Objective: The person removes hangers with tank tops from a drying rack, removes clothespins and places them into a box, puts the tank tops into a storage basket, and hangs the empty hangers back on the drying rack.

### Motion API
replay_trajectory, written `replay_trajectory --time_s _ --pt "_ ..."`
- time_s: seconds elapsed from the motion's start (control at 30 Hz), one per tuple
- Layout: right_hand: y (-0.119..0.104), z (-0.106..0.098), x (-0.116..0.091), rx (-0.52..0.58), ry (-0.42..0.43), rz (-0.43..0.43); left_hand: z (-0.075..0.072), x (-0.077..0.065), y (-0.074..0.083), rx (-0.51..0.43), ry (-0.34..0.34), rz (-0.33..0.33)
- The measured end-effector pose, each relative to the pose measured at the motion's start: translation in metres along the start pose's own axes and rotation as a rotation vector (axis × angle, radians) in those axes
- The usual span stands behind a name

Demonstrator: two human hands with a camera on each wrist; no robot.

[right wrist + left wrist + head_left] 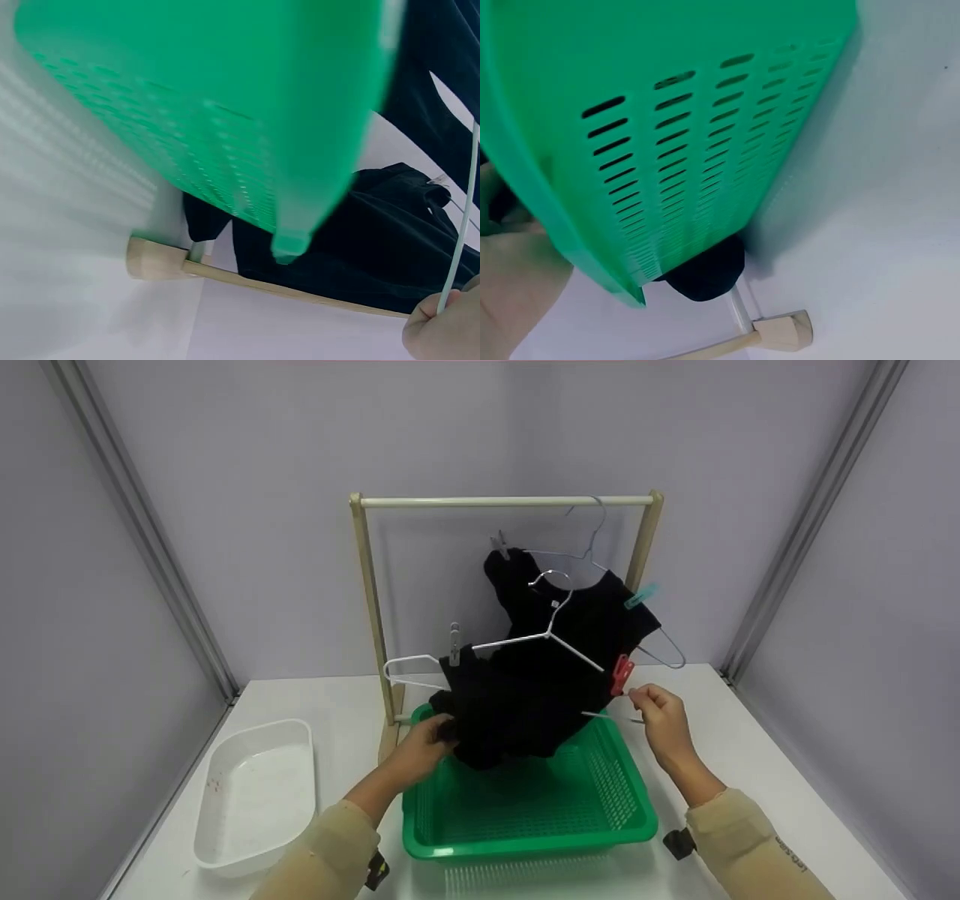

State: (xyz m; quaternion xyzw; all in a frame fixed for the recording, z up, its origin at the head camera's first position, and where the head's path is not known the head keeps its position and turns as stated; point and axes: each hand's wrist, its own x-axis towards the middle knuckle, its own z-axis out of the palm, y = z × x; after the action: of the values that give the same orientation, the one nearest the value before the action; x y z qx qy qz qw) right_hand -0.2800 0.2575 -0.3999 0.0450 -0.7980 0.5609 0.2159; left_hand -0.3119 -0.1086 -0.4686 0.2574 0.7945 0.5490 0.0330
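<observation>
In the head view, a black garment [517, 712] is on a white hanger [551, 634] above the basket. A grey clothespin [454, 645] sits at its left shoulder and a red clothespin [622, 675] at its right. My left hand [420, 746] pinches the garment's lower left edge. The right hand [664, 724] holds the hanger's right end between thumb and fingers; the right wrist view shows the hanger's thin bar [463, 202] meeting that hand [450, 326]. Behind, a second black garment [577, 622] hangs on a pale blue hanger [592, 544], with another grey clothespin [500, 544] and a teal one [641, 595].
A wooden rack [465, 502] stands at the back, carrying the blue hanger on its rail. Below the hands is a green perforated basket [525, 847], and its wall fills much of both wrist views. To the left lies a white tray [255, 802]. Grey walls enclose the table.
</observation>
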Motion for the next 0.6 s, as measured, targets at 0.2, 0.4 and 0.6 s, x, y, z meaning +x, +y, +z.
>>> replay_trajectory --time_s 0.2,0.4,0.6 --pt "0.013 0.0 0.002 -0.025 -0.02 0.023 0.004 0.002 -0.004 0.147 0.008 0.024" --pt "0.049 -0.001 0.01 -0.029 -0.003 0.027 0.005 0.0 -0.004 0.239 -0.018 0.034" --pt "0.057 0.001 0.006 -0.02 -0.003 0.013 0.005 -0.005 -0.003 0.272 -0.05 0.023"
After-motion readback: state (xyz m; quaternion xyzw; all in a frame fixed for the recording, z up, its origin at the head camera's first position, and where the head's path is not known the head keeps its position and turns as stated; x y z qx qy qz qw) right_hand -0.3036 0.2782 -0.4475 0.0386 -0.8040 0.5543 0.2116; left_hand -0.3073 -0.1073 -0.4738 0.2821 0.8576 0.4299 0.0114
